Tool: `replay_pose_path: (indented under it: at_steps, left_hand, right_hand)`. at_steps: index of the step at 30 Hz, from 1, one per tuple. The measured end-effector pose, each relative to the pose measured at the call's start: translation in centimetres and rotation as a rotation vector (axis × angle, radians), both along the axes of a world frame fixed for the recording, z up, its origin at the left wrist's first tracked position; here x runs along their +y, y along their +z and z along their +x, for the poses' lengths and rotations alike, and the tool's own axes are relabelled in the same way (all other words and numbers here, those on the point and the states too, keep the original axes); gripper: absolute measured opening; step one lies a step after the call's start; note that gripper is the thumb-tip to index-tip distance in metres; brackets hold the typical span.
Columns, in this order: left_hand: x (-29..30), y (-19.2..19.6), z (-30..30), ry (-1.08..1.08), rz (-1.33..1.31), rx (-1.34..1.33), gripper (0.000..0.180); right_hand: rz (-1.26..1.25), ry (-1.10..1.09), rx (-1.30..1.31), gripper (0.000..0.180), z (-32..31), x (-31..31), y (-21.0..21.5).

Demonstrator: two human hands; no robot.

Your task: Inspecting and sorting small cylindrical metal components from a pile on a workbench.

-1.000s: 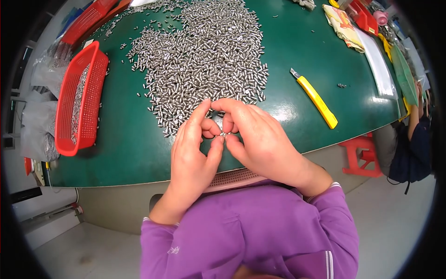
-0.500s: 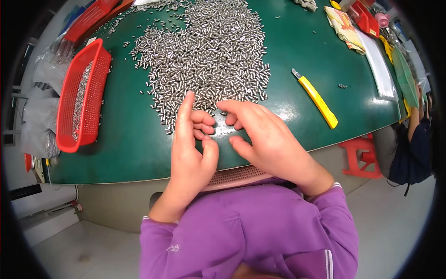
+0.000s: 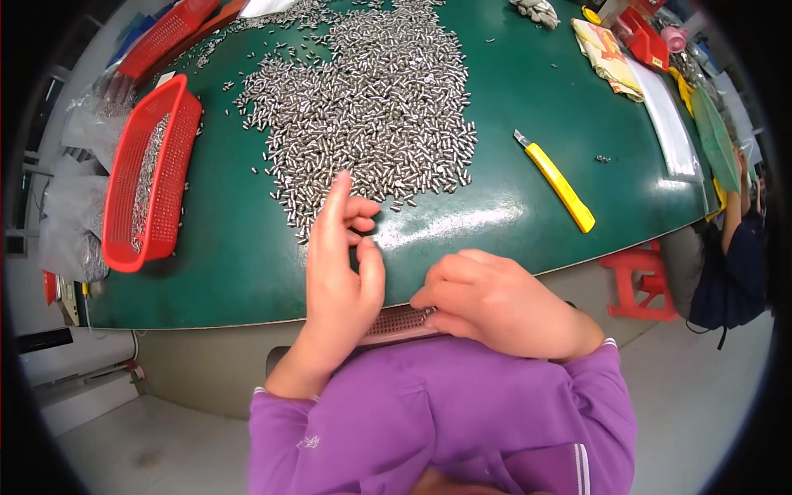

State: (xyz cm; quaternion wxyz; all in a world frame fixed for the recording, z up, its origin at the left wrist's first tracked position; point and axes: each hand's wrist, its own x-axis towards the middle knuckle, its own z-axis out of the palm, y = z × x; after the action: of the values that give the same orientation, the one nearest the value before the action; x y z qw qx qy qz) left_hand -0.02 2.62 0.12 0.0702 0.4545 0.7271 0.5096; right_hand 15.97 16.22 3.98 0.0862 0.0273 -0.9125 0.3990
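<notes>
A broad spread of small, shiny metal pins (image 3: pixel 371 115) covers the middle of the green table. My left hand (image 3: pixel 338 256) is held at the near edge of the spread. Its index finger points away from me, the other fingers are loosely bent, and nothing shows in it. At the table's front edge, my right hand (image 3: pixel 495 301) has its fingers closed together over a pink perforated basket (image 3: pixel 394 324). A few metal pins (image 3: pixel 427 313) show at its fingertips. Most of the basket is hidden below the table edge and behind my hands.
On the left stands a red basket (image 3: pixel 115 223) partly filled with metal pins. A yellow utility knife (image 3: pixel 561 188) lies on the right, blade exposed. Further right are a cloth (image 3: pixel 609 59) and a red bin (image 3: pixel 643 41). A red stool (image 3: pixel 639 285) stands beyond the table edge.
My right hand has drawn back from the near edge of the pins to the basket at the table's front, its fingers closing. My left hand has barely moved.
</notes>
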Motion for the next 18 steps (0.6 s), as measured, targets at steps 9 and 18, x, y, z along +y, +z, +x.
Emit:
replay_pose_path:
  at_steps: [9,18]
  left_hand:
    - [1.8,0.1,0.2,-0.046,-0.096,0.242,0.074]
    - [1.0,-0.1,0.0,-0.088,-0.078,0.082,0.075]
  right_hand:
    - [0.166,-0.431,0.208,0.023,-4.2,1.4,-1.7]
    - [0.096,-0.319,0.217,0.009,-4.0,1.3,-2.1]
